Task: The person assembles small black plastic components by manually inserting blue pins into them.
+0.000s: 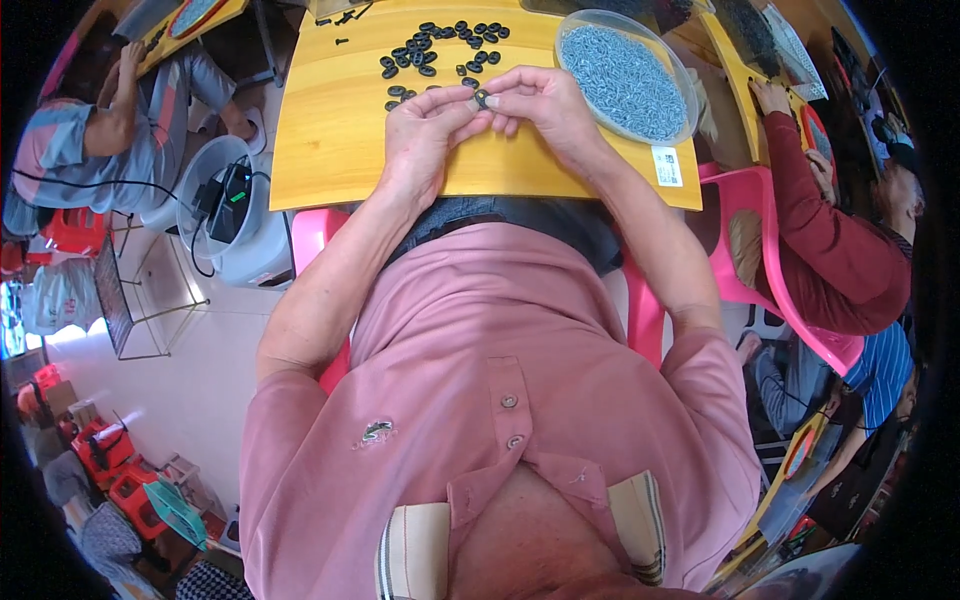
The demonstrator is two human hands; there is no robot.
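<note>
Over the wooden table's near half, my left hand (428, 125) and my right hand (543, 104) meet with fingertips pinched. Between them is a small black oval part (482, 99), gripped from both sides. Whether a screw is also in the fingers I cannot make out. Just beyond my hands, several matching black oval parts (428, 57) lie scattered on the yellow tabletop (330, 130). A round clear tub (692, 112) full of small silvery screws (625, 85) stands to the right of my right hand.
A few dark screws or tools (345, 18) lie at the table's far left. A white label (667, 167) is on its near right corner. Left of me stands a clear bin (205, 165) with a black device and cables. Co-workers sit on both sides, one on a pink chair (735, 215).
</note>
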